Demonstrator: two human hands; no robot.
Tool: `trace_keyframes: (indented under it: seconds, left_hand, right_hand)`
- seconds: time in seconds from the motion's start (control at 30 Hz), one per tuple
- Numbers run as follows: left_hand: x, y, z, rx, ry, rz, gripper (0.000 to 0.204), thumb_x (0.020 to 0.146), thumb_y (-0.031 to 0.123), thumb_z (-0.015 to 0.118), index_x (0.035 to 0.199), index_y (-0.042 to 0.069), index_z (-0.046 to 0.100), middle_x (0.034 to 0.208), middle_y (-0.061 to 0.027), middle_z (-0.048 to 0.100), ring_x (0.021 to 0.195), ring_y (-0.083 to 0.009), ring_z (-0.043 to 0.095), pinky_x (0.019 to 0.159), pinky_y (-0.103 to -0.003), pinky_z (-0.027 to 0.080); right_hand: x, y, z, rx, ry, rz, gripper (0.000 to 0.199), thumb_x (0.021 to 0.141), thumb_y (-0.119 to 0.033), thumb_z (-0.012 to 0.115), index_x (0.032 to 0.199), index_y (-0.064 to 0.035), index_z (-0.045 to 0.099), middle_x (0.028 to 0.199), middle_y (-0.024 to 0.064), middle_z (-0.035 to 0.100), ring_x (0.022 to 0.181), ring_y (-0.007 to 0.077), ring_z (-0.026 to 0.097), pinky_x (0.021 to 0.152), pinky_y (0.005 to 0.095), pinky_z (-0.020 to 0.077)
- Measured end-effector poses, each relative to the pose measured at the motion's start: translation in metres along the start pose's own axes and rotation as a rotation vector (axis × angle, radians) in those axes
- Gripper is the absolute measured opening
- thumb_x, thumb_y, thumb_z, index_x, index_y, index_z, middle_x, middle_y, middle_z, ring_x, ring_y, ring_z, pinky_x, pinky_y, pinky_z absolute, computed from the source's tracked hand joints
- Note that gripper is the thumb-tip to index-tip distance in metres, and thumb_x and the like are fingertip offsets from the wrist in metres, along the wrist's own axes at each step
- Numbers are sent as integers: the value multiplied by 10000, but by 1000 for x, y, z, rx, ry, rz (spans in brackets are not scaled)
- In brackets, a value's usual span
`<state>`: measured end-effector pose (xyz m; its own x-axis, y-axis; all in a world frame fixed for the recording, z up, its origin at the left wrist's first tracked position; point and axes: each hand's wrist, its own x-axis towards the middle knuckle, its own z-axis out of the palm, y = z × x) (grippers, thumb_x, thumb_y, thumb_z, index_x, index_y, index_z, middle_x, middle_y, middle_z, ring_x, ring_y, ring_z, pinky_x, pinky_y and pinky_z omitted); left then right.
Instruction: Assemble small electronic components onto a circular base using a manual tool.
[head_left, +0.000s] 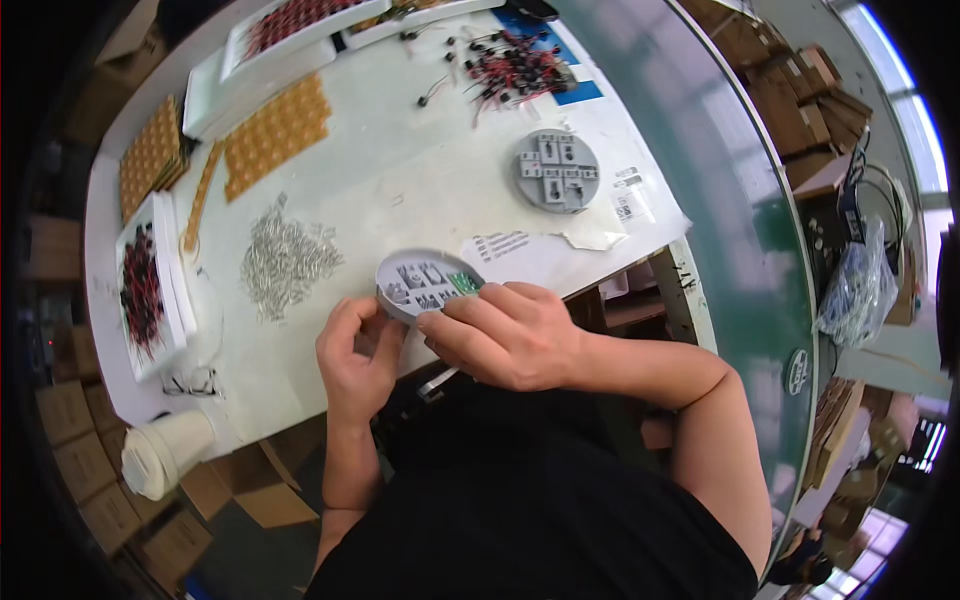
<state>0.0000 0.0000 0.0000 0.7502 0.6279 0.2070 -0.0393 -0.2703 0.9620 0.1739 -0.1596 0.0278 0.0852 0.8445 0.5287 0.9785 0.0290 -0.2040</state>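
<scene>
My left hand (361,352) grips the left edge of a round grey plastic fixture (408,268), which is tilted above the table's near edge. Slots and raised blocks cover the fixture's face. A small green circuit board (463,284) sits on its right side. Over that side bends my right hand (508,335), its fingers closed at the rim beside the board. Whatever its fingertips pinch is hidden. Farther right on the table lies a second round grey fixture (557,170) with blocks on its face.
A pile of small metal pieces (285,258) lies left of my hands. Yellow-brown board panels (277,135), a white tray of red-and-black wired parts (145,285) and glasses (190,383) are farther left. Loose wired parts (510,68) lie at the back, a printed sheet (500,248) near the fixture.
</scene>
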Motion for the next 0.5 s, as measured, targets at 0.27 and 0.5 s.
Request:
trace_keyframes:
  seconds: [0.27,0.5]
  left_hand:
    - [-11,8,-13,368,13,-3,160,964,-43,721,1109,-12,781,933,-69,633,809,-146,619,682,-261,467]
    - [-11,7,-5,362,124,117,234,938,-54,728,1161,-15,784,957,-85,667,808,-153,618,714,-263,499]
  right_hand:
    - [-39,317,-134,-305,452,849,262,1042,-271,669,1204,-102,788,856,111,773,725,188,728,686,342,569]
    - [-139,414,-169,-836,223,1171,367,1026,-397,684,1201,-95,796,997,158,799,885,288,766,825,415,582]
